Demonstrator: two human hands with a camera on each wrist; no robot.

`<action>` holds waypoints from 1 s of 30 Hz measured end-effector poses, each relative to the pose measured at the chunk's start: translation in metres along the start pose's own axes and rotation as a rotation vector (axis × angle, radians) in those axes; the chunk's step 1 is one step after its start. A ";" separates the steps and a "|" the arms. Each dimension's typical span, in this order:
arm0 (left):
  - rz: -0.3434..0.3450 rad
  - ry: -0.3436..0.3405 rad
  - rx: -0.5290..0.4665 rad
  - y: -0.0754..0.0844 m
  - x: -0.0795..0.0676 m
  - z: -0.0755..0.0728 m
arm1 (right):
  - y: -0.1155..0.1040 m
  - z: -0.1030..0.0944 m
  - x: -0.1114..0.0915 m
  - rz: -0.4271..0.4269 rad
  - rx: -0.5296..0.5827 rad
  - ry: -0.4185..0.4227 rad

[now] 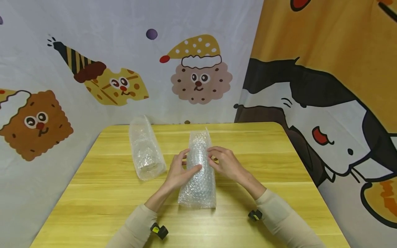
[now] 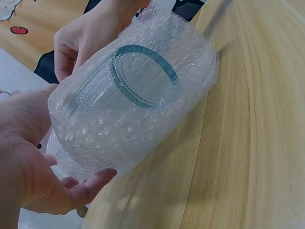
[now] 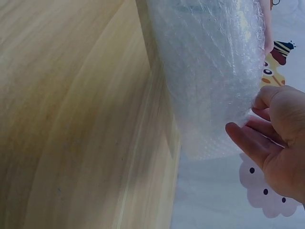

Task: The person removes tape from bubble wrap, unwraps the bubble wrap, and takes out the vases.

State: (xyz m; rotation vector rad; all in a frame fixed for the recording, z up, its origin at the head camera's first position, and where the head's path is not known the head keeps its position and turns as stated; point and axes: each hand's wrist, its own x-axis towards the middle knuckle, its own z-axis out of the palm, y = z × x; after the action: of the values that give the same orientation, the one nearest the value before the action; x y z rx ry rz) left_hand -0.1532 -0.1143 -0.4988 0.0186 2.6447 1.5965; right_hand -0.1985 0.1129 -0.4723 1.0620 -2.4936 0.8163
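Observation:
A ribbed clear glass (image 2: 121, 78) with a bluish rim lies inside a sleeve of bubble wrap (image 1: 198, 186) in the middle of the table. My left hand (image 1: 179, 172) holds the wrapped glass from its left side, thumb over the top and fingers along the edge. On the opposite side, my right hand (image 1: 225, 162) has bent fingers at the wrap's far right edge, pinching the loose plastic. That far part of the wrap looks flat in the right wrist view (image 3: 209, 138). The right fingertips are partly hidden behind the plastic.
A second bubble-wrapped bundle (image 1: 147, 151) lies to the left, its far end near the table's back edge. The wooden table (image 1: 248, 220) reaches a cartoon-printed cloth (image 1: 124, 27) behind it. Each sleeve carries a small black wrist device (image 1: 159, 230).

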 end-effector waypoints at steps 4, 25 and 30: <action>0.001 -0.008 -0.010 0.001 -0.001 0.000 | 0.001 0.001 -0.001 0.029 0.046 0.014; -0.008 -0.016 -0.008 0.001 0.000 0.001 | 0.002 0.009 -0.005 0.077 0.139 0.057; -0.020 -0.013 -0.006 0.001 0.000 0.001 | 0.002 0.009 -0.005 0.082 0.159 0.062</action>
State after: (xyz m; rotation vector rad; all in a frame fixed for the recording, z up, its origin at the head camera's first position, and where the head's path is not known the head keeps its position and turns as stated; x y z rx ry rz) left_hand -0.1537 -0.1130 -0.4985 0.0023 2.6221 1.5923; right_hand -0.1973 0.1114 -0.4828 0.9732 -2.4672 1.0702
